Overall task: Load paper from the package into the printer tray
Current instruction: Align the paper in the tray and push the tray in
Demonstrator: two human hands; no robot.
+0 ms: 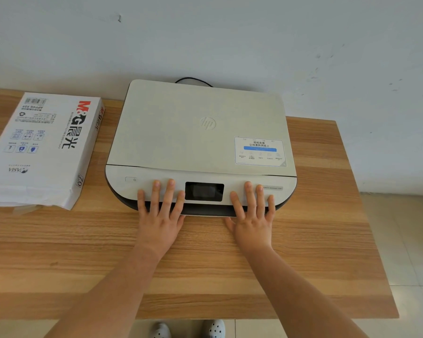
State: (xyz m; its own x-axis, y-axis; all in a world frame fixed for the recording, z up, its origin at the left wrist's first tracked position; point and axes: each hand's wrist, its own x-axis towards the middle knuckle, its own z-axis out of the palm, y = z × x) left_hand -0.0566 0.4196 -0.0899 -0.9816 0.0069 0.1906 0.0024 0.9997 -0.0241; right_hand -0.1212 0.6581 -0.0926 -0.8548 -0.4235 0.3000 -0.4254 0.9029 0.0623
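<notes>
A white flatbed printer sits at the back middle of the wooden table, lid shut, with a dark screen on its front panel. The dark front edge under the panel is where its tray would be; no tray sticks out. My left hand lies flat, fingers spread, on the front panel left of the screen. My right hand lies flat the same way right of the screen, its thumb down at the front edge. A white paper package with red and black print lies to the printer's left, its near end torn open.
The wooden table ends at its right edge near the tiled floor. A black cable runs behind the printer by the wall. My shoes show below the table's front edge.
</notes>
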